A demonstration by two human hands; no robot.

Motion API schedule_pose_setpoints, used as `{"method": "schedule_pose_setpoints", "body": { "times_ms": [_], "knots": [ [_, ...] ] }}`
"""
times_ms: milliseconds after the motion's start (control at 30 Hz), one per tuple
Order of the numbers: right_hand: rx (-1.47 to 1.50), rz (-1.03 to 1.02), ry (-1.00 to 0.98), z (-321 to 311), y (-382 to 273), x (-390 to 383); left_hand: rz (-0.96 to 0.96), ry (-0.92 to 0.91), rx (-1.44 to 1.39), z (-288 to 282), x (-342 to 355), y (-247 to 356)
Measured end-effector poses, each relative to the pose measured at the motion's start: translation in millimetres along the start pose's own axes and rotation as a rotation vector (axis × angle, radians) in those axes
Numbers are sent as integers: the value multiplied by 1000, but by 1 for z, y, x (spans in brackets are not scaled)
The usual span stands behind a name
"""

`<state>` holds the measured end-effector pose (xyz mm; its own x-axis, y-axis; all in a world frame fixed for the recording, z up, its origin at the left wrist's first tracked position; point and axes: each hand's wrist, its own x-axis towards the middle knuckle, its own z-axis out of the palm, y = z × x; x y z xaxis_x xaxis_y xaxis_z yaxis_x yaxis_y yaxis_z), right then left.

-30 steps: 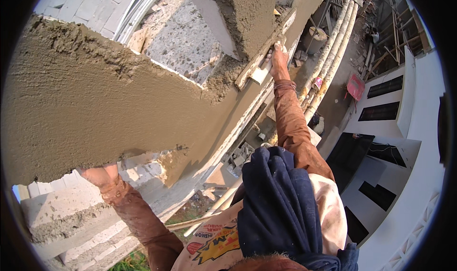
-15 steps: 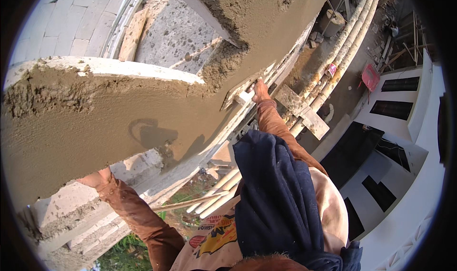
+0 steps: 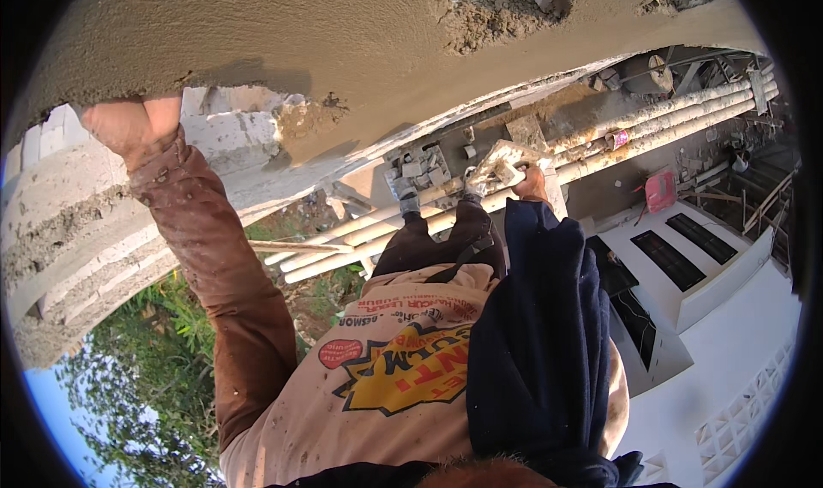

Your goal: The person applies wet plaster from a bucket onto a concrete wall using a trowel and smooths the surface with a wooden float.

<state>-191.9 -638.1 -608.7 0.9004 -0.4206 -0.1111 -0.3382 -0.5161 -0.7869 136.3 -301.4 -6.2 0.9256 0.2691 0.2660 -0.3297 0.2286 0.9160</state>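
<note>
Wet grey-brown plaster (image 3: 283, 25) covers the wall across the top of the view. Its lower border is ragged, with pale bare blocks (image 3: 236, 137) showing beneath. My left hand (image 3: 137, 128) is raised to this border at the left; its fingertips are hidden, so I cannot make out their grip. In my right hand (image 3: 535, 184), the fingers wrap round the handle of a mortar-smeared plastering float (image 3: 495, 158). The float is off the wall, in front of my body and over the poles. A rough lump of mortar (image 3: 489, 21) sticks out at the upper middle.
Long pale poles (image 3: 583, 149) run below the wall, and my feet are by them. Broken blocks (image 3: 422, 169) lie near my feet. A red chair (image 3: 660, 191) stands at the right, before a white building (image 3: 677, 274). Green foliage (image 3: 163, 359) grows lower left.
My right hand has drawn the float off the plastered wall and back toward my body. The view has swung, showing more of my shirt and feet. My left hand is still at the plaster's lower border.
</note>
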Motion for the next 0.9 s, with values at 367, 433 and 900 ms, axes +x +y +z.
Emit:
{"method": "schedule_pose_setpoints", "body": {
  "times_ms": [367,433,900],
  "knots": [
    [917,316,875,-214,-231,-19,185,-799,-436,-16,-1,-19],
    [729,199,814,-211,-311,-41,287,-556,-266,-39,-40,-3],
    [671,-168,-421,-129,-444,-77,957,201,184,-250,-119,55]
  ]
}}
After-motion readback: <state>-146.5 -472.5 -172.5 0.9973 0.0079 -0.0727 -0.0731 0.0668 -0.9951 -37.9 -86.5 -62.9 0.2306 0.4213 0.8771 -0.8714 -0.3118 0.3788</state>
